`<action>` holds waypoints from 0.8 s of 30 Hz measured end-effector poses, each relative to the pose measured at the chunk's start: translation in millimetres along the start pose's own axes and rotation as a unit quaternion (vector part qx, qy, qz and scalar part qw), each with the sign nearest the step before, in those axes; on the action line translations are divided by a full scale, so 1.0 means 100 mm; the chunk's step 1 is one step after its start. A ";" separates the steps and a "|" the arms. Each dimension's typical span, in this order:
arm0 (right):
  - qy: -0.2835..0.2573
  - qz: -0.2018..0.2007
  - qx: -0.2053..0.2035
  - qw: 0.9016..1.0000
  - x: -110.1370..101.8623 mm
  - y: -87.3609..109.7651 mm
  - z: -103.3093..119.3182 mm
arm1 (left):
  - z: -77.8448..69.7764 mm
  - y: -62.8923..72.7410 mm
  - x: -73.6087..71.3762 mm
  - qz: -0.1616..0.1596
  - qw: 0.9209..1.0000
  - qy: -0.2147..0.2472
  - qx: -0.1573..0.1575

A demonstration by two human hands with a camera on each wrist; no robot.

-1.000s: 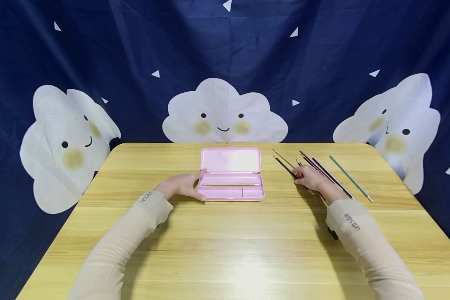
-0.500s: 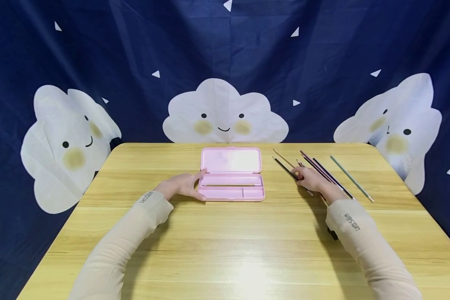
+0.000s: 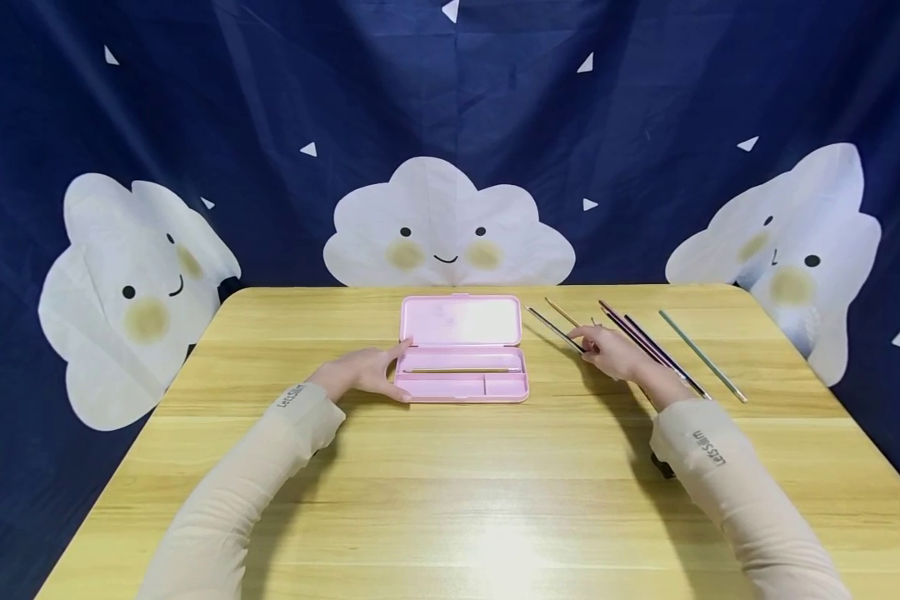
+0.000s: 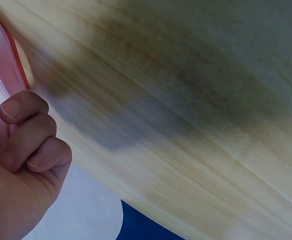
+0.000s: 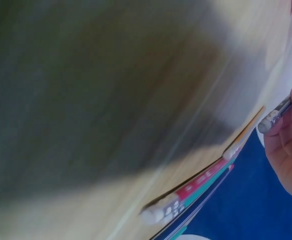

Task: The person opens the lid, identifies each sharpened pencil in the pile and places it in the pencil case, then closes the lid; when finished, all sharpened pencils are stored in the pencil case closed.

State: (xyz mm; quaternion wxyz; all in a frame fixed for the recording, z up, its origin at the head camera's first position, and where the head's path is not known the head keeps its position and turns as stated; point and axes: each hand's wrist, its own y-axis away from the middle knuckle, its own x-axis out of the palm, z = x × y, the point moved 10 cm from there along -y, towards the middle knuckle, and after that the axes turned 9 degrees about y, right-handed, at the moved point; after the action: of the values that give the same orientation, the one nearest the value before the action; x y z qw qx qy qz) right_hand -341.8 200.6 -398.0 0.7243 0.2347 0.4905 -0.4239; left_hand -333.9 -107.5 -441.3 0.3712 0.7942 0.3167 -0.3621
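A pink pencil case [image 3: 441,387] lies open on the table with its lid folded back. One pencil [image 3: 461,370] is in its long rear compartment. My left hand [image 3: 363,369] grips the left end of the case, thumb at the front corner and index finger near the hinge. The left wrist view shows its other fingers [image 4: 33,135] curled in. To the right of the case, my right hand [image 3: 607,348] pinches a dark pencil [image 3: 553,326] near its rear end. The eraser end of that pencil [image 5: 278,116] sticks out past the fingers in the right wrist view.
A yellow pencil [image 3: 562,312] lies just behind the right hand. Several pencils, among them a dark one [image 3: 663,353], lie under and beside the right forearm. A green pencil [image 3: 701,354] is farthest right. A blue cloth with clouds [image 3: 450,100] hangs behind the table [image 3: 420,500].
My right hand has raised the dark pencil and shifted it slightly left toward the case. The left hand and the case have stayed in place.
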 end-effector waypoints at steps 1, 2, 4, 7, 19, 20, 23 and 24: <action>-0.006 -0.007 -0.020 1.000 0.00 -0.01 0.04 | 0.00 0.00 0.00 0.000 1.000 0.000 0.000; -0.010 -0.008 -0.030 0.999 0.00 -0.03 0.06 | 0.01 0.00 0.00 0.000 1.000 0.000 -0.001; -0.016 -0.008 -0.043 0.999 0.01 -0.05 0.11 | 0.01 0.00 0.00 0.000 1.000 0.001 -0.003; -0.009 -0.010 -0.040 0.999 0.03 -0.09 0.16 | 0.02 0.00 -0.01 0.000 1.000 0.000 -0.007; 0.036 0.019 -0.026 0.999 0.23 -0.25 0.30 | 0.03 -0.01 0.01 0.003 1.000 -0.008 -0.007; 0.035 0.019 -0.029 0.999 0.24 -0.26 0.32 | 0.03 -0.01 0.01 0.003 1.000 -0.007 -0.007; 0.027 0.017 -0.035 0.999 0.26 -0.31 0.37 | 0.03 -0.01 0.01 0.003 1.000 -0.002 -0.006; 0.022 0.017 -0.036 0.999 0.27 -0.33 0.39 | 0.02 -0.01 0.01 0.003 1.000 0.001 -0.006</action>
State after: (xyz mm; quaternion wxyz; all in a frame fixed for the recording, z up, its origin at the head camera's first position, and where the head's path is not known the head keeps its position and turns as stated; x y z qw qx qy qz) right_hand -345.1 143.5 -404.4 0.7285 0.2260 0.5171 -0.3883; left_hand -335.0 -109.0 -443.2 0.3765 0.7933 0.3169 -0.3586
